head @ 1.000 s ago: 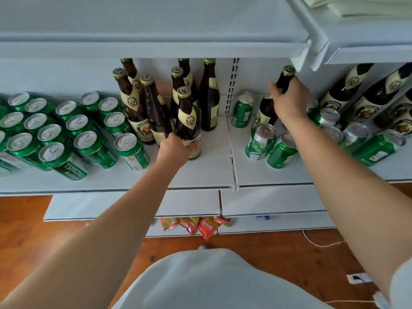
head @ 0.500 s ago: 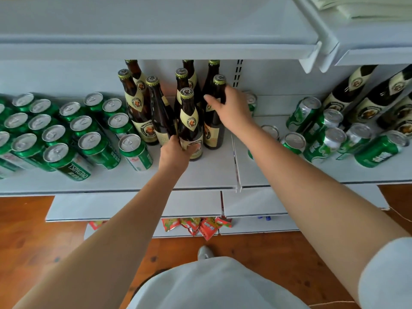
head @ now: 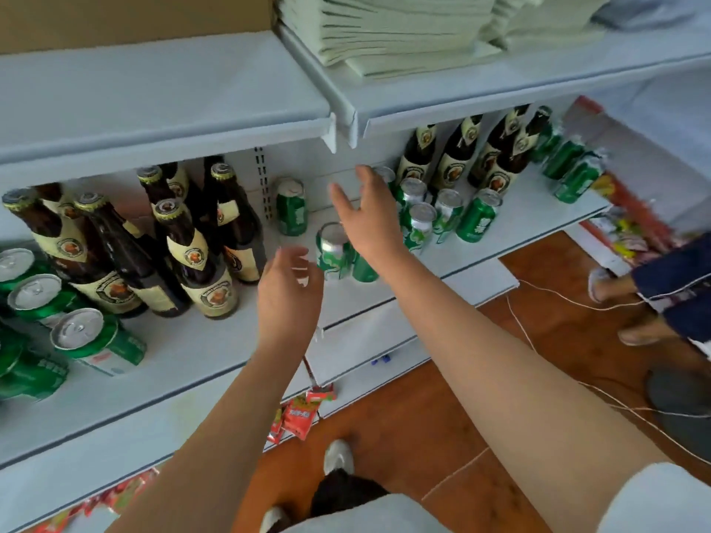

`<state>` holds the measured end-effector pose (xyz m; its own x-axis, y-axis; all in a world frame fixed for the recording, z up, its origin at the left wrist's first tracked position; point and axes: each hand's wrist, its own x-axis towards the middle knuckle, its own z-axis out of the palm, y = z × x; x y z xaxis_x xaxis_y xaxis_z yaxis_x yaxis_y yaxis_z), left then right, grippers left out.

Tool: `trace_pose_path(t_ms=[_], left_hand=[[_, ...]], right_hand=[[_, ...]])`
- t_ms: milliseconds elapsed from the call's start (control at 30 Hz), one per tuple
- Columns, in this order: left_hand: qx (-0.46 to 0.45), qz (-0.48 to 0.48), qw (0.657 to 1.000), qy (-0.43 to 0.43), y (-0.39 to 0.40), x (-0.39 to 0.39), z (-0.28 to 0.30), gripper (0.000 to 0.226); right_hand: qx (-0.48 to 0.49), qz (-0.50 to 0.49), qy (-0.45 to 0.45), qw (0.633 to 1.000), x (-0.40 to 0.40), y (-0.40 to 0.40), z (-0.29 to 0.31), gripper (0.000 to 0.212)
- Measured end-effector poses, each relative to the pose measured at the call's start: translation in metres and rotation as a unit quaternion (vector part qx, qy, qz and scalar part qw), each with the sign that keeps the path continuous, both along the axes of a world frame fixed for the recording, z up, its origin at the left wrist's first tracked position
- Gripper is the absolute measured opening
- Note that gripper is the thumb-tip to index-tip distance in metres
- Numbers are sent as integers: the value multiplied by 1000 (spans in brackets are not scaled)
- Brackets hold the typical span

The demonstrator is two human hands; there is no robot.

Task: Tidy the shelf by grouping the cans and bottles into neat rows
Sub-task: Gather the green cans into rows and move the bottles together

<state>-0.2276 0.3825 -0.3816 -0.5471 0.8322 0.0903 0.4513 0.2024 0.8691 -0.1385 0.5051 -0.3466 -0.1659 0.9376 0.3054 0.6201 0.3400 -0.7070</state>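
Observation:
Several brown beer bottles (head: 192, 251) with cream labels stand grouped on the left half of the white shelf (head: 200, 352). Green cans (head: 80, 336) crowd the far left. More green cans (head: 417, 225) and bottles (head: 454, 155) sit on the right half, and one can (head: 291, 205) stands alone at the back. My left hand (head: 286, 294) hovers empty, fingers relaxed, right of the bottle group. My right hand (head: 365, 213) is spread above two front cans (head: 332, 251), holding nothing.
An upper shelf (head: 165, 98) overhangs the drinks, with folded pale cloths (head: 404, 28) on its right part. Red snack packets (head: 300, 413) lie on the wooden floor below. Another person's feet (head: 631, 313) and white cords (head: 538, 298) are at the right.
Both hands let go of the bottles. My left hand drew back from the front bottle; my right hand moved right toward the cans. The view swung to the right.

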Motion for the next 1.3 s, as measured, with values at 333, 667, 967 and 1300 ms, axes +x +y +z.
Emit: trace_pose_path(t_ms=[333, 667, 967, 1300], left_hand=[[63, -103, 992, 36, 151, 115, 40, 42], [-12, -32, 996, 88, 312, 244, 13, 58], [-71, 15, 995, 74, 387, 268, 11, 83], [-79, 51, 995, 39, 410, 268, -13, 60]], right_hand=[[41, -249, 54, 966, 240, 109, -5, 70], [-66, -112, 46, 990, 321, 274, -53, 95], [-73, 8, 6, 997, 350, 313, -69, 65], [-85, 14, 48, 995, 370, 294, -70, 59]])
